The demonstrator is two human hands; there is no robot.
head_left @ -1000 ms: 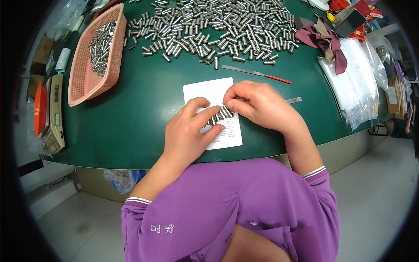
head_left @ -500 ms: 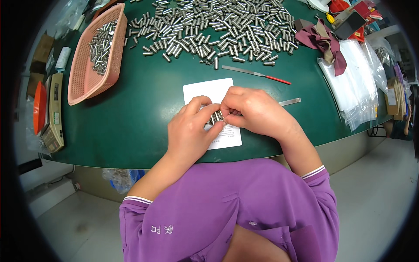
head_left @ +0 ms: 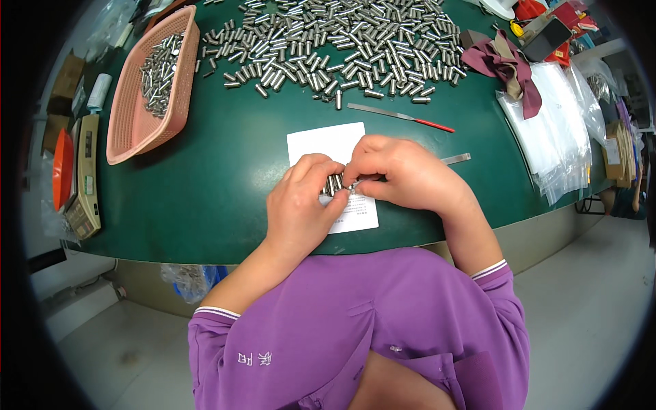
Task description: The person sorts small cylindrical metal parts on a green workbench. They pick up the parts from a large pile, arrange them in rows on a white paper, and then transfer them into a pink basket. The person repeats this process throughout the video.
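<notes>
Several shiny metal pins (head_left: 332,184) stand side by side between the thumb and fingers of my left hand (head_left: 298,202), which is closed round them. From the right, my right hand (head_left: 403,171) meets the row, its thumb and forefinger pinched at the end of the pins; fingers hide most of what it grips there. Both hands are over a white printed sheet (head_left: 326,139) on the green table (head_left: 232,198). Behind my right wrist the end of a flat metal strip (head_left: 456,158) shows.
A big heap of metal pins (head_left: 355,41) covers the far table. Nearer lies a red-handled file (head_left: 434,126). At left stand a pink basket (head_left: 181,96) of small metal parts and a scale (head_left: 85,178). Plastic bags (head_left: 553,130) and a maroon cloth (head_left: 502,65) lie right.
My right hand has shifted slightly, its fingertips parting a little from my left thumb. More of the pins' sides shows now. My left hand stays nearly in place.
</notes>
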